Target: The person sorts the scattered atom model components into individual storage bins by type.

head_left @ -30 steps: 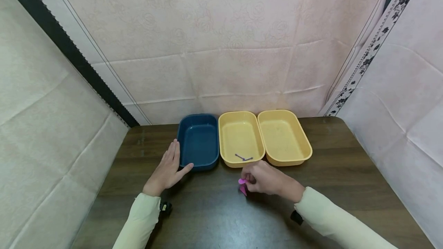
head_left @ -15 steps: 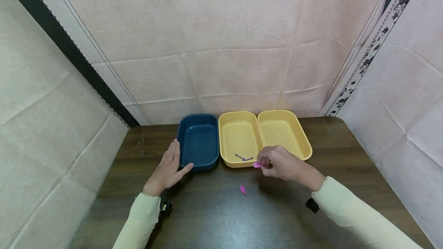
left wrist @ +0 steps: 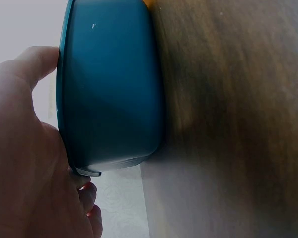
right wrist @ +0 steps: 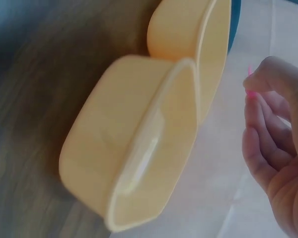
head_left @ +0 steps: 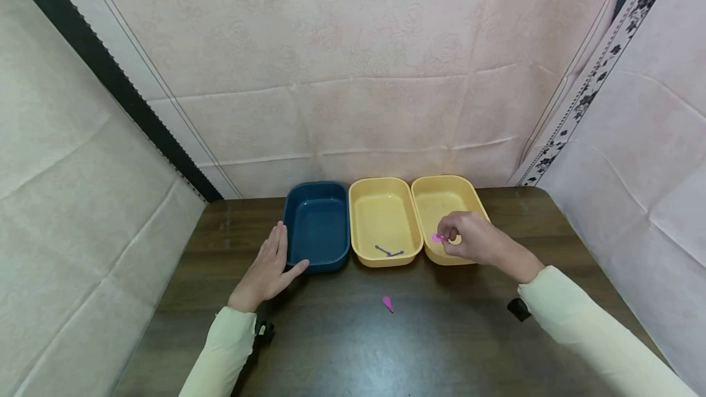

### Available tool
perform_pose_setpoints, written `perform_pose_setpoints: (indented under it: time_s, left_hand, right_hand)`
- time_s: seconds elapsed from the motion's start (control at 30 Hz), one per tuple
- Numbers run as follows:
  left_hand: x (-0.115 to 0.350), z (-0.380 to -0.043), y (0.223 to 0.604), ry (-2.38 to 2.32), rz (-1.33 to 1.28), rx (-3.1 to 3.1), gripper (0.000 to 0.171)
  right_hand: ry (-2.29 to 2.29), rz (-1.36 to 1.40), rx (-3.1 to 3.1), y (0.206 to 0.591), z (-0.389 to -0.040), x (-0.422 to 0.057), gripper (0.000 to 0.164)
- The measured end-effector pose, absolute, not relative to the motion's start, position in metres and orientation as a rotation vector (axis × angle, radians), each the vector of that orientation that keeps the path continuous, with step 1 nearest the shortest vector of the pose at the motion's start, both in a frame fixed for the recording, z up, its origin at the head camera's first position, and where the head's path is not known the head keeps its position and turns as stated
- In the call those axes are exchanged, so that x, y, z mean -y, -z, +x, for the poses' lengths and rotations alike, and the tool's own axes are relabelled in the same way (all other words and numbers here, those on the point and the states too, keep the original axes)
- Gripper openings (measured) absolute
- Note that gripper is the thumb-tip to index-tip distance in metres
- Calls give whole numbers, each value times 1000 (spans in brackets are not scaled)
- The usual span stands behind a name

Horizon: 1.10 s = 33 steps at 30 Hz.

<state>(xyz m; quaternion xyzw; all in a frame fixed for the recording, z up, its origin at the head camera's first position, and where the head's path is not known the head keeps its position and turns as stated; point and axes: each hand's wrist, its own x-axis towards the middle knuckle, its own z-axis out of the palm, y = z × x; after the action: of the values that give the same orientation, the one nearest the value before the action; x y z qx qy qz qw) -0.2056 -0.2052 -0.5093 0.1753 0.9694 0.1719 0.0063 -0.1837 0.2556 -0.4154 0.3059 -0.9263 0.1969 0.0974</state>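
Note:
My right hand (head_left: 477, 239) is above the right yellow tray (head_left: 441, 184), pinching a small flat pink piece (head_left: 437, 238) between thumb and fingertips. In the right wrist view only a thin bit of the pink piece (right wrist: 251, 92) shows; its kind cannot be made out. My left hand (head_left: 266, 269) rests with straight fingers along the left side of the blue tray (head_left: 317, 266), thumb at its near rim. On the table lies a magenta teardrop-shaped piece (head_left: 388, 303) with a dark tip. The middle yellow tray (head_left: 384, 264) contains a thin purple V-shaped piece (head_left: 388, 253).
Three trays stand side by side near the back of the brown wooden table (head_left: 342, 348). Behind it hangs a pale cloth (head_left: 353, 109), with more cloth on both sides. The right yellow tray is slightly angled.
My right hand has moved right and away from me, from near the magenta teardrop piece to over the right yellow tray, carrying the pink piece. The left hand stays still.

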Motion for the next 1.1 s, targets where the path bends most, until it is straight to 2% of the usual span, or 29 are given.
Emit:
perform_pose_setpoints:
  time_s: [0.4,0.87,1.1]
  left_hand:
    - [205,-203,507,-553,550,-3029,104]
    - [205,-203,508,-567,536,-3019,105]
    - [205,-203,508,-568,545,-3031,104]
  right_hand:
    - [-532,741,2810,426,-206,-282,12]
    - [-571,612,2864,445,-232,-291,7]
    - [-531,534,2862,441,-234,-296,20]
